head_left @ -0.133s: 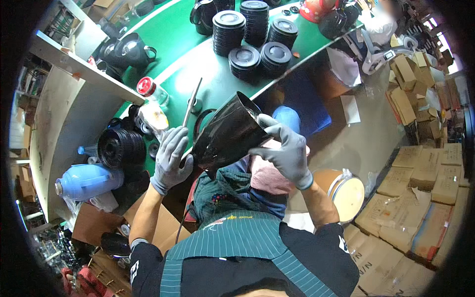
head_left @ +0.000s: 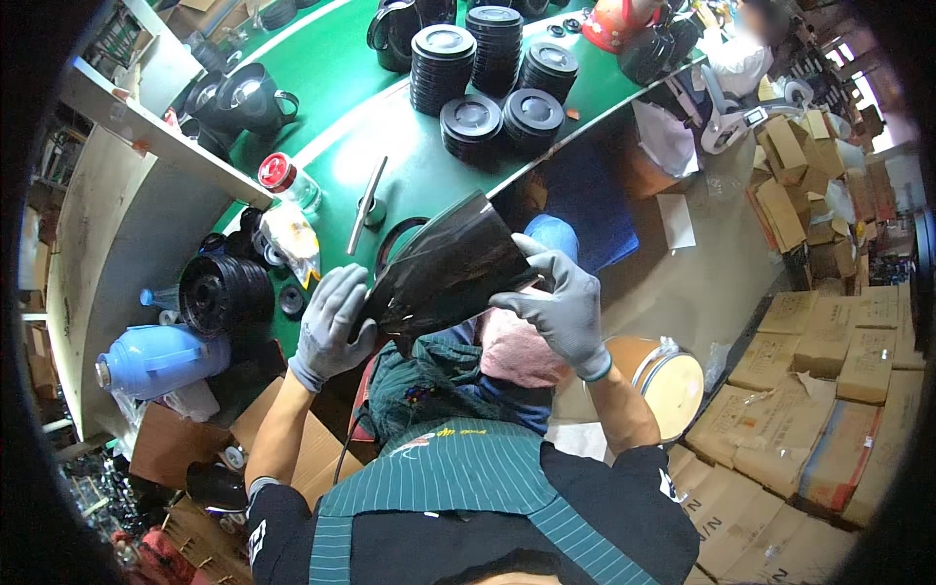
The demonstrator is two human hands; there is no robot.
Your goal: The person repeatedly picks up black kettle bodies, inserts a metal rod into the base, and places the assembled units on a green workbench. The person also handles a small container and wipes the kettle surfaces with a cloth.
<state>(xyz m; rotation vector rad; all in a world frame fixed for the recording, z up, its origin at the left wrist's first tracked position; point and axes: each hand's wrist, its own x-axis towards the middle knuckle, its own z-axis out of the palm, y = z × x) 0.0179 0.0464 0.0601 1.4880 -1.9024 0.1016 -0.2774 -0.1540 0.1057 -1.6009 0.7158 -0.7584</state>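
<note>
Over my lap I hold a glossy black plastic jug [head_left: 444, 268], lying tilted with its wide mouth up and to the right. Its loop handle [head_left: 398, 244] shows on the far side. My left hand [head_left: 333, 327], in a grey glove, is against the narrow base end, fingers nearly straight and thumb underneath. At the mouth end, my gloved right hand [head_left: 564, 307] grips the rim between thumb and fingers. The inside of the jug is hidden. Just beyond it, a metal rod on a small stand [head_left: 369, 207] rests on the green table.
Several stacks of black lids [head_left: 473, 115] stand on the green table [head_left: 336, 200], near a red-capped jar [head_left: 283, 175] and black jugs [head_left: 255, 97]. A blue bottle-shaped container [head_left: 161, 361] is at left. Cartons [head_left: 829, 390] cover the floor at right, beside a round drum [head_left: 673, 390]. Another person [head_left: 736, 58] is far right.
The jug has turned in my hands, so its mouth faces more away and the opening no longer shows. The whole view has shifted slightly.
</note>
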